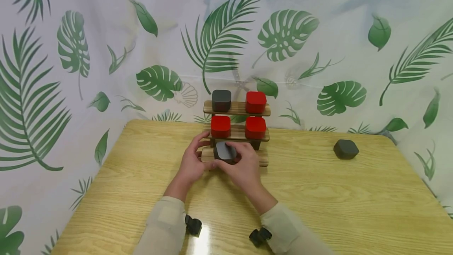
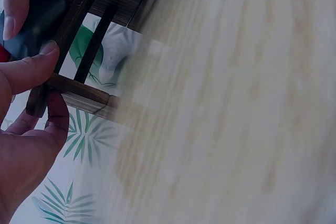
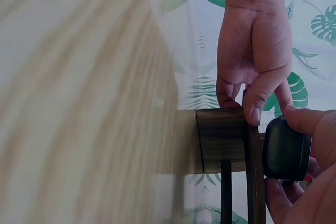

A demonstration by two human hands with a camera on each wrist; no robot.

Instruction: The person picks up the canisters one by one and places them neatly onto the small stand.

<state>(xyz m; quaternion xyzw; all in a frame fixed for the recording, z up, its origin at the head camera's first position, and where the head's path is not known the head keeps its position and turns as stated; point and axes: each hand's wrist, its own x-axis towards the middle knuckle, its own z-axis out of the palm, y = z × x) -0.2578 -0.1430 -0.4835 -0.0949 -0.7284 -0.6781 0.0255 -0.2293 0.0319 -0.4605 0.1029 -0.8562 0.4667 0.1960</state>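
A three-tier wooden shelf (image 1: 263, 157) stands mid-table. Its top board carries a dark grey box (image 1: 221, 100) and a red box (image 1: 256, 102), and two red boxes (image 1: 220, 126) (image 1: 255, 128) sit on the middle board. My right hand (image 1: 244, 167) grips another dark grey box (image 1: 225, 151) at the left of the lowest board. In the right wrist view this box (image 3: 286, 148) sits against the shelf's edge (image 3: 220, 135). My left hand (image 1: 192, 161) pinches the shelf's left end. Its thumb (image 2: 26, 72) presses on the board (image 2: 79, 90) beside the box (image 2: 37, 19).
A loose dark grey box (image 1: 345, 148) lies on the wooden table (image 1: 318, 207) to the right. A leaf-print curtain (image 1: 318, 50) hangs close behind the shelf and round the table's sides. Beige sleeves and black wrist cameras (image 1: 193, 224) are near the front edge.
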